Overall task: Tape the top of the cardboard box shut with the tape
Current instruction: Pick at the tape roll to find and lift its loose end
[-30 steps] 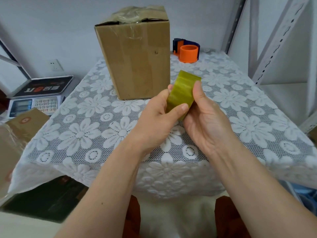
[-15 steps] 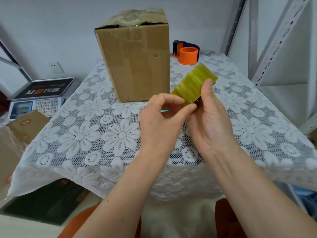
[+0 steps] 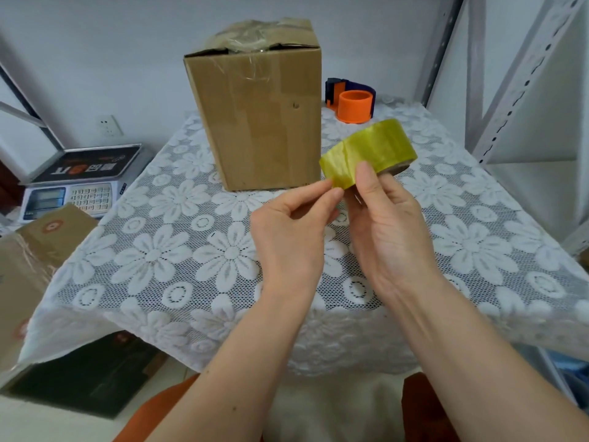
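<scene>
The right hand grips a yellowish translucent roll of packing tape above the lace-covered worktop, thumb pressed on its outer face. The left hand pinches at the roll's near edge with thumb and forefinger. The tall brown cardboard box stands upright behind them, just left of the roll, its top flaps slightly gaping.

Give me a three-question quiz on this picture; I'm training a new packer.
1. True or false: the right hand holds the yellow tape roll.
2. What stands behind the cardboard box, to its right: (a) scissors, (b) an orange tape dispenser, (c) a mug?
3. Where do the left hand fingers pinch?

Key: 1 true; 2 b; 3 at the roll's near edge.
</scene>
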Action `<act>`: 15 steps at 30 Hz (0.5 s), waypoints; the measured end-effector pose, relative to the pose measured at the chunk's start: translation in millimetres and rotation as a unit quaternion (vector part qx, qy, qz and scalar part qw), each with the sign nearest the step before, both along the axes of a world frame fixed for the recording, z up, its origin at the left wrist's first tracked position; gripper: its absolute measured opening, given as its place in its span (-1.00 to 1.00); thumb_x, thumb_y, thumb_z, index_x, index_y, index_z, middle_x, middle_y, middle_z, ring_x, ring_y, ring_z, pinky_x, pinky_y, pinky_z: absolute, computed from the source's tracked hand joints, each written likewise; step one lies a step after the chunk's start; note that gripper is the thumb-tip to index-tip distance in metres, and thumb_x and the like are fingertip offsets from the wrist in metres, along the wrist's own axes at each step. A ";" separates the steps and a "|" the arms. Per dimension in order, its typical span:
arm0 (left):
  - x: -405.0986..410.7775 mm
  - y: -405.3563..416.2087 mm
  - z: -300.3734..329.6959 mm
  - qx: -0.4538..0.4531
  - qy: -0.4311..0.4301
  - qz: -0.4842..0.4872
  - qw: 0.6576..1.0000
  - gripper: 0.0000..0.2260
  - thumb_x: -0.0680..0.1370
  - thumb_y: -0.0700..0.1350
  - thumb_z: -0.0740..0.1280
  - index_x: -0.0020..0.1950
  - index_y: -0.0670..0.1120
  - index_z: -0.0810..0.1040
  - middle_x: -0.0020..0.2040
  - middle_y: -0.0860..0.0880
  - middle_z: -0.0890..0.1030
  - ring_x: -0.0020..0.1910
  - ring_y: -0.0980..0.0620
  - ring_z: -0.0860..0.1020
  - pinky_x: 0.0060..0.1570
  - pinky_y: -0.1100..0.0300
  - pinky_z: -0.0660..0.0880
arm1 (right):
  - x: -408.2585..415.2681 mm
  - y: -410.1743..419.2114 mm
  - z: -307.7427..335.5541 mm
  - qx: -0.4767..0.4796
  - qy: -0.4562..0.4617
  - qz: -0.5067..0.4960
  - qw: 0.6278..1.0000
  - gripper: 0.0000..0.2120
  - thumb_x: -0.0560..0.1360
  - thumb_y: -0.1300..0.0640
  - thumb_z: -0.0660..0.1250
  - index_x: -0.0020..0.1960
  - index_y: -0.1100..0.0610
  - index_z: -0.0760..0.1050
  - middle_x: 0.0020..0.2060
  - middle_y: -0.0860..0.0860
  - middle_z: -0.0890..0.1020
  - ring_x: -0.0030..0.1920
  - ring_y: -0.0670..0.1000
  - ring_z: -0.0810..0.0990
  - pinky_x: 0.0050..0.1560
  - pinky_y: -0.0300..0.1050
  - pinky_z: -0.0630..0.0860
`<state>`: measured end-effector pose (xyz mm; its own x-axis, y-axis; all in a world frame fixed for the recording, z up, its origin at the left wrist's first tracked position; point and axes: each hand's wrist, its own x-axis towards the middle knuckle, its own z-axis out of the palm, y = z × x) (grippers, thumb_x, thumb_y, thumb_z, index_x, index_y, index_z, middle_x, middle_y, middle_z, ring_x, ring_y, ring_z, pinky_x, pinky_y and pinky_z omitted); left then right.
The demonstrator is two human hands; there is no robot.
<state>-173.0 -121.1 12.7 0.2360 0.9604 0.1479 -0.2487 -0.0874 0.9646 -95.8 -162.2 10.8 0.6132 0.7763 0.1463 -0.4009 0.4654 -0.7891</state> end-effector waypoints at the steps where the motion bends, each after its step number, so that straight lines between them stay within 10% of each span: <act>1: 0.2 -0.1 -0.3 0.002 0.002 0.000 1.000 -0.85 0.39 -0.27 0.50 -0.05 -0.20 0.70 -0.20 -0.09 0.73 -0.19 -0.04 0.70 -0.09 0.12 0.63 | 0.6 -0.1 -0.2 -0.001 0.000 -0.003 1.000 -0.82 0.41 0.06 0.33 -0.14 0.19 0.50 -0.14 0.10 0.51 -0.03 0.02 0.48 0.00 -0.25 0.50; 11: 6.8 -0.9 -7.3 0.033 0.050 0.034 0.998 -0.94 0.44 -0.22 0.45 -0.21 -0.09 0.67 -0.29 -0.05 0.70 -0.25 -0.06 0.68 -0.12 0.05 0.63 | -5.1 2.7 -6.0 -0.028 -0.036 -0.070 0.996 -0.75 0.37 0.02 0.40 -0.16 0.22 0.52 -0.15 0.16 0.47 -0.08 0.08 0.43 0.00 -0.04 0.42; 15: 7.0 2.5 -5.6 0.122 0.133 0.056 0.982 -0.86 0.45 -0.19 0.40 -0.26 0.01 0.54 -0.35 0.09 0.61 -0.34 0.19 0.57 -0.21 0.31 0.53 | -6.8 2.9 -6.2 -0.041 -0.042 -0.067 0.996 -0.65 0.34 -0.01 0.41 -0.13 0.29 0.52 -0.15 0.19 0.49 -0.08 0.11 0.46 0.05 0.07 0.45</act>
